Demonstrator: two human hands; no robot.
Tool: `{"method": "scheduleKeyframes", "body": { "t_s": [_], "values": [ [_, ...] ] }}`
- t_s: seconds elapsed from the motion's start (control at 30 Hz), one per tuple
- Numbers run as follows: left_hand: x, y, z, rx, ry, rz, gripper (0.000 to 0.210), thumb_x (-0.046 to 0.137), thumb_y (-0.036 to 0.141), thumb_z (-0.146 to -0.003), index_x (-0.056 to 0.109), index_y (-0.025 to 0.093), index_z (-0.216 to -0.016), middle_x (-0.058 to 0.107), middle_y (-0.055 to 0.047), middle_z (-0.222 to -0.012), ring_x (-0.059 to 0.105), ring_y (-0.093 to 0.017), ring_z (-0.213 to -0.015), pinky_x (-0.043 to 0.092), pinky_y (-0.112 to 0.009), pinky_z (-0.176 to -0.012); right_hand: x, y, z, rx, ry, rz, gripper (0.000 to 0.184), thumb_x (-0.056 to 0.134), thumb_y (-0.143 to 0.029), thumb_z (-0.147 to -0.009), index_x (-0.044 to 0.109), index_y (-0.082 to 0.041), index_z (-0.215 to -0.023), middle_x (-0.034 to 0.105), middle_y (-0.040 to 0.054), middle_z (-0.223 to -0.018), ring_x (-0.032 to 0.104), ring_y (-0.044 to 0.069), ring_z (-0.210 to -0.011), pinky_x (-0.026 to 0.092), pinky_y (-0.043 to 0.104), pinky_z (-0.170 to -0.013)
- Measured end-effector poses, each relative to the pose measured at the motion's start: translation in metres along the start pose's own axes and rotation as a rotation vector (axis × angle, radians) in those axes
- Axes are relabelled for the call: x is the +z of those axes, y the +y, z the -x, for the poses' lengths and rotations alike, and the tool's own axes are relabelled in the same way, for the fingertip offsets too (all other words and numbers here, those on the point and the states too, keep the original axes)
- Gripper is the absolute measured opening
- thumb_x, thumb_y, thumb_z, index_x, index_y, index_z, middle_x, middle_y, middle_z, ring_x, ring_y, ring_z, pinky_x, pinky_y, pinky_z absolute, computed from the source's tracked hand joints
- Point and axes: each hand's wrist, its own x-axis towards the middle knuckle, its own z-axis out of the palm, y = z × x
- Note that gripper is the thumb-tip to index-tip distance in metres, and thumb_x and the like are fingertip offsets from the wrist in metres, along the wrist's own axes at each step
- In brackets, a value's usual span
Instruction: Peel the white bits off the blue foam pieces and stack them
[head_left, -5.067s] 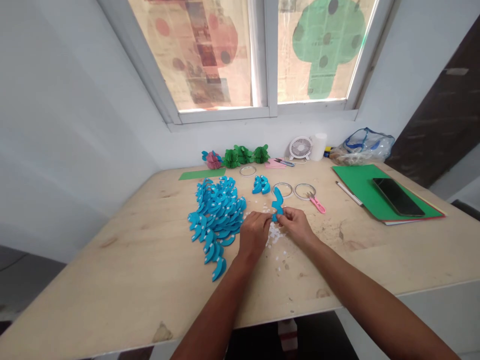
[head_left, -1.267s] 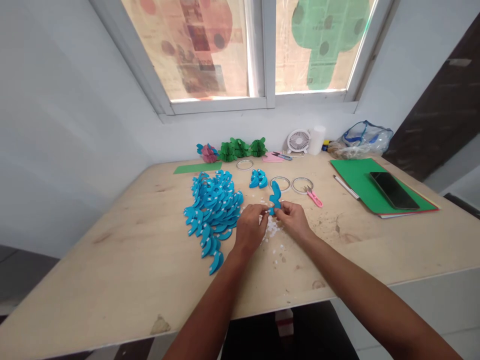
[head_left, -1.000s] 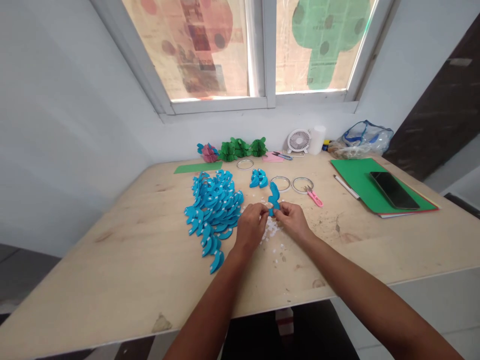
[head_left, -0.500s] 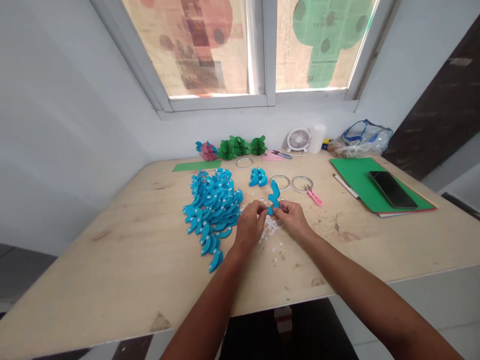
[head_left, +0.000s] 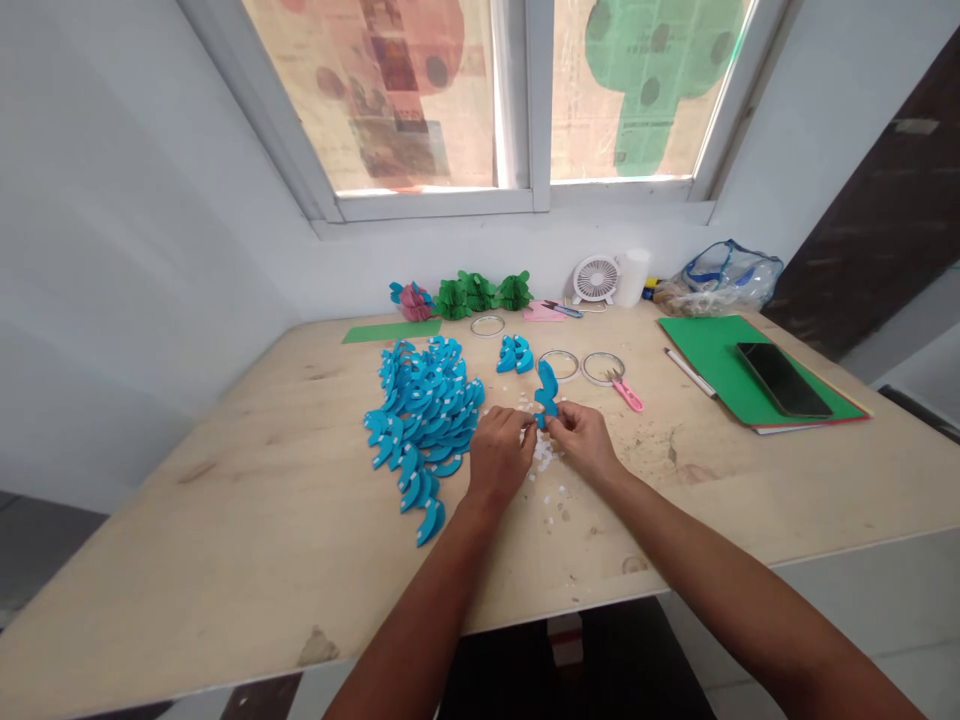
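Observation:
My right hand (head_left: 583, 438) pinches the lower part of a curved blue paper piece (head_left: 547, 380), which stands up from the fingers in a wavy shape. Against its lower left end, my left hand (head_left: 501, 450) has its thumb and fingers pressed together; whatever lies between those tips is too small to make out. Small white paper scraps (head_left: 546, 455) lie scattered on the table under both hands. Left of my left hand spreads a large heap of blue arc-shaped paper pieces (head_left: 431, 400) with white tabs. A smaller blue group (head_left: 515, 354) lies behind the hands.
Rolls of tape (head_left: 603, 369) and pink-handled snips (head_left: 627, 392) lie beyond my right hand. Farther right, a phone (head_left: 784, 380) rests on green sheets (head_left: 694, 350) beside a pen (head_left: 690, 372). Green paper figures (head_left: 477, 291) and a small fan (head_left: 596, 280) stand along the wall.
My left hand has turned slightly, its knuckles higher and its fingertips closer to the right hand. The blue piece stays in the right hand, barely shifted.

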Motion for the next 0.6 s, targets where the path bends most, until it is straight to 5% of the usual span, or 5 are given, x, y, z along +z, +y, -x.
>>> {"method": "scheduleKeyframes", "body": {
  "t_s": [0.3,0.6],
  "values": [
    [-0.0003,0.005,0.0004,0.021,-0.013,-0.131,0.014,0.051,0.016,-0.077,0.059,0.02,-0.066,0.061,-0.007,-0.065,0.056,-0.022,-0.073,0.039,-0.032,-0.067,0.0034,-0.001,0.0031,-0.069,0.035,0.127,0.025,0.051,-0.032,-0.074,0.047,-0.018,-0.054,0.04,-0.0042,-0.048,0.037,0.01,-0.049,0.027,0.023,-0.048],
    [-0.0019,0.0009,-0.0055,-0.31,-0.099,0.239,0.01,0.052,0.015,-0.069,0.061,0.018,-0.063,0.066,-0.002,-0.067,0.058,-0.016,-0.066,0.041,-0.026,-0.065,0.0028,0.0017,0.0006,-0.023,0.009,-0.022,0.02,0.053,-0.032,-0.073,0.056,-0.016,-0.06,0.04,-0.0052,-0.049,0.034,0.009,-0.046,0.027,0.022,-0.046]
  ]
}}
